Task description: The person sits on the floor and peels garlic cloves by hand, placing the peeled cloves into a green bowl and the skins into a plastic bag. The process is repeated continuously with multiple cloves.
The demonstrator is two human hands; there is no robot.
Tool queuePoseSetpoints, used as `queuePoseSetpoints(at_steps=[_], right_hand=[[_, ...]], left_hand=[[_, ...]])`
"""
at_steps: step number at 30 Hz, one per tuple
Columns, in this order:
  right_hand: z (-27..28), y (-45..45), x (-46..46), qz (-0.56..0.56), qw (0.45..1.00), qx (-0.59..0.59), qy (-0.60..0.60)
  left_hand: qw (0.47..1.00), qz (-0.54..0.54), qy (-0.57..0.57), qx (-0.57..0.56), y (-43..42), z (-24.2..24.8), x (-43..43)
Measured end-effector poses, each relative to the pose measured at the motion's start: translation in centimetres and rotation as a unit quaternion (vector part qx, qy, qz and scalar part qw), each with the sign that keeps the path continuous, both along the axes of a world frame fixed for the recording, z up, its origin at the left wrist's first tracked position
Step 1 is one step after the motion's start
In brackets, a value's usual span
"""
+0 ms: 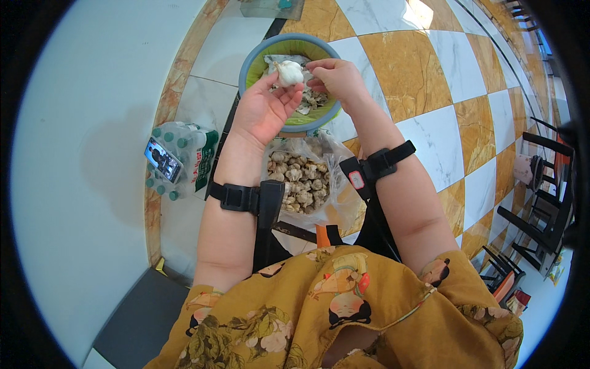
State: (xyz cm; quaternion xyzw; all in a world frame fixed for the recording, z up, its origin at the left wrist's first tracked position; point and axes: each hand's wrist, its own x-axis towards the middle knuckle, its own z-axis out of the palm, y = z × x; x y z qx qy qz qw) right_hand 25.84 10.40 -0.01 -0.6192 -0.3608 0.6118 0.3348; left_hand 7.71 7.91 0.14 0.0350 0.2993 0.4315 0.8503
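Note:
A white garlic bulb [290, 74] with a short dry stem is held in the fingers of my left hand [267, 108], palm turned up. Just right of the bulb is my right hand [339, 80], its thumb and fingers curled close together; whether a scrap of skin is between them I cannot tell. Both hands are above a grey-rimmed bin [246, 50] with a yellow-green liner. Papery garlic skins [313, 99] lie inside it. Nearer to me, a clear plastic bag [345, 184] stands open, filled with unpeeled garlic bulbs [304, 180].
On the left, a phone [163, 159] with a lit screen rests on a shrink-wrapped pack of bottles [186, 143] beside the white wall [92, 115]. Black-framed chairs [539, 217] stand at the right on the checkered tile floor [405, 60]. A dark grey surface [143, 318] is at lower left.

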Motion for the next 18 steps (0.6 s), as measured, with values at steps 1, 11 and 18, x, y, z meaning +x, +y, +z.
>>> queuePoseSetpoints(at_steps=[1, 11, 18], right_hand=[[0.1, 0.0, 0.0, -0.003, 1.0, -0.004, 0.002], [2.0, -0.5, -0.5, 0.147, 0.964, 0.206, -0.077], [2.9, -1.1, -0.2, 0.138, 0.927, 0.313, -0.154]], left_hand=[[1.0, -0.001, 0.011, 0.0, 0.0, 0.0, 0.0], [0.989, 0.023, 0.146, 0.018, 0.0, 0.5, 0.7], [0.98, -0.033, 0.184, 0.063, -0.1, 1.5, 0.0]])
